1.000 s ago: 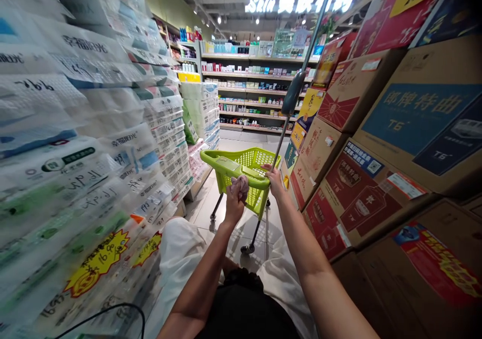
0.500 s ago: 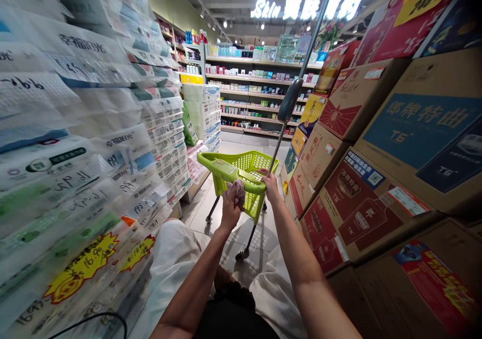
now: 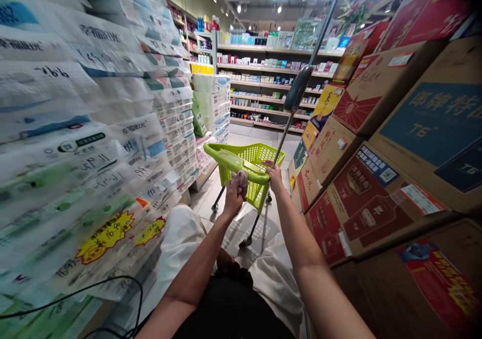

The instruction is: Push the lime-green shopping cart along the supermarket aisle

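A small green plastic shopping cart stands in the aisle before me, its handle towards me. My left hand is closed around a crumpled greyish-pink cloth, which touches the handle bar near its middle. At the right end of the handle, my right hand grips the cart's corner, fingers curled over the rim. Right beside those fingers a thin metal pole with a dark grip-like sleeve rises, slanting up to the right. The pole's lower end is hidden by the hand and cart.
Stacked tissue packs with handwritten prices line my left. Cardboard cartons form a wall on my right. Shelves of small boxed goods stand across the far end. A black cable loops at lower left. Tiled floor shows around the cart.
The view has tilted down and swung slightly left, so everything appears shifted right. The cloth has moved slightly along the handle bar. Both hands keep their holds.
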`<state>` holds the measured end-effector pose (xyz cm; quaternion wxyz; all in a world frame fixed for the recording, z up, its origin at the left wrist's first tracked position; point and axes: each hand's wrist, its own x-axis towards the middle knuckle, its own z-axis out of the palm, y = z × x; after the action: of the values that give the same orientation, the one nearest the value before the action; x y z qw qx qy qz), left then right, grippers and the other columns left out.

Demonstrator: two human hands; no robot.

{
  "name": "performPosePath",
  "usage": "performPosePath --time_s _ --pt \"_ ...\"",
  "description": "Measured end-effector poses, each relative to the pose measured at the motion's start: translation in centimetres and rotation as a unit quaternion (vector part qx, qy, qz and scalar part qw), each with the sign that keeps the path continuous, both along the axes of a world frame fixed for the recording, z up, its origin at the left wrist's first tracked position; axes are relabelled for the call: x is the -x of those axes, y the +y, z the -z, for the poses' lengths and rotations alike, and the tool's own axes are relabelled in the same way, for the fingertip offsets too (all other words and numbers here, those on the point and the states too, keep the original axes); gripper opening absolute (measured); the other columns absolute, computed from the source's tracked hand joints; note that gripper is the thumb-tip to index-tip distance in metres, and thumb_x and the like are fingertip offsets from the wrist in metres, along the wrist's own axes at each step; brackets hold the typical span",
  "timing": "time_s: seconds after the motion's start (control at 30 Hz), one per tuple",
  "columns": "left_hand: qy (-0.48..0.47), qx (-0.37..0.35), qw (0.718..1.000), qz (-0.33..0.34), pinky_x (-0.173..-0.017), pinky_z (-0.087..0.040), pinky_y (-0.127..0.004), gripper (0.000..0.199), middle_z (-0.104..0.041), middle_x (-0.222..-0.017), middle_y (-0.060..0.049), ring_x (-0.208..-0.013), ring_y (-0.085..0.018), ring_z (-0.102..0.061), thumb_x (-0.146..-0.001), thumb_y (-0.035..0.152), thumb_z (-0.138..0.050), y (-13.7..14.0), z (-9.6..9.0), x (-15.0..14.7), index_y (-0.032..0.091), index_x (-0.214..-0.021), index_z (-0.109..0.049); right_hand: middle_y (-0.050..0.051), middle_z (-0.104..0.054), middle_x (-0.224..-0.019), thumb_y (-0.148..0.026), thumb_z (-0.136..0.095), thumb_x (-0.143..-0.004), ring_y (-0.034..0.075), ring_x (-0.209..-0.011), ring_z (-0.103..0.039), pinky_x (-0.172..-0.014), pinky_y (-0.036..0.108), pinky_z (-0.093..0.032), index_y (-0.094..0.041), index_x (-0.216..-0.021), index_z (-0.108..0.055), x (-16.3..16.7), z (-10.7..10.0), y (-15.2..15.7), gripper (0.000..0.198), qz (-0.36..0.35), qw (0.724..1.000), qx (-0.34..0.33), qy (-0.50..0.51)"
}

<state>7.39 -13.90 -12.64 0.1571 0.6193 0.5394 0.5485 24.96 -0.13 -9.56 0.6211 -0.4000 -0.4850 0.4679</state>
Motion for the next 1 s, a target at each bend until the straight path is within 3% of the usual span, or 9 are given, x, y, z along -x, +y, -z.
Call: performPosePath --time_s 0.23,0.33,0.5,0.57,0.8,1.0 --pt "0.030 0.019 0.999 -0.025 -0.114 -0.047 -0.044 0.069 -0.055 -0.126 -0.013 -0.120 -0.026 -0.057 -0.084 0.004 -0.051 0.3 -2.4 0.9 0.023 -0.151 -0.056 0.006 -0.077 -0.108 -0.034 -0.062 -0.059 0.023 -0.094 -0.066 -0.072 0.032 -0.049 -0.024 -0.099 -0.060 0.2 -0.4 0.2 0.041 0.005 1.000 0.001 -0.003" --pt "0.047 0.021 0.997 -0.052 -0.113 -0.048 -0.046 0.069 -0.053 -0.127 -0.014 -0.119 -0.027 -0.057 -0.087 0.007 -0.052 0.6 -3.8 1.3 0.023 -0.154 -0.052 0.006 -0.076 -0.111 -0.035 -0.061 -0.061 0.022 -0.094 -0.066 -0.071 0.032 -0.050 -0.024 -0.102 -0.059 0.3 -0.5 0.1 0.042 0.005 1.000 0.001 -0.016" --pt "0.162 0.061 0.985 0.006 -0.108 -0.052 -0.042 0.071 -0.051 -0.129 -0.012 -0.115 -0.027 -0.056 -0.080 0.002 -0.058 0.5 -5.3 1.8 0.027 -0.146 -0.061 0.007 -0.074 -0.116 -0.033 -0.058 -0.061 0.023 -0.104 -0.066 -0.078 0.032 -0.051 -0.023 -0.103 -0.059 0.3 -0.6 -0.4 0.043 0.010 1.000 -0.013 -0.026" --pt "0.199 0.074 0.977 -0.008 -0.108 -0.052 -0.042 0.070 -0.050 -0.129 -0.013 -0.116 -0.028 -0.056 -0.081 0.000 -0.056 0.7 -6.2 2.4 0.027 -0.145 -0.062 0.007 -0.074 -0.118 -0.032 -0.058 -0.060 0.023 -0.107 -0.066 -0.079 0.032 -0.051 -0.023 -0.104 -0.060 0.2 -0.6 -0.4 0.044 0.008 1.000 -0.014 -0.026" --pt "0.299 0.139 0.944 -0.029 -0.102 -0.055 -0.039 0.065 -0.050 -0.128 -0.012 -0.113 -0.027 -0.059 -0.088 0.003 -0.051 1.5 -9.9 4.3 0.029 -0.148 -0.060 0.006 -0.076 -0.113 -0.030 -0.059 -0.059 0.022 -0.097 -0.066 -0.072 0.030 -0.050 -0.023 -0.102 -0.061 0.4 -0.6 0.0 0.044 0.005 1.000 0.003 -0.003" --pt "0.341 0.154 0.927 -0.010 -0.099 -0.055 -0.035 0.064 -0.052 -0.128 -0.013 -0.111 -0.027 -0.060 -0.089 0.006 -0.054 1.5 -10.9 4.3 0.028 -0.149 -0.059 0.005 -0.077 -0.111 -0.028 -0.061 -0.059 0.022 -0.097 -0.067 -0.072 0.031 -0.051 -0.023 -0.099 -0.061 0.3 -0.5 0.2 0.041 0.009 1.000 0.005 0.008"
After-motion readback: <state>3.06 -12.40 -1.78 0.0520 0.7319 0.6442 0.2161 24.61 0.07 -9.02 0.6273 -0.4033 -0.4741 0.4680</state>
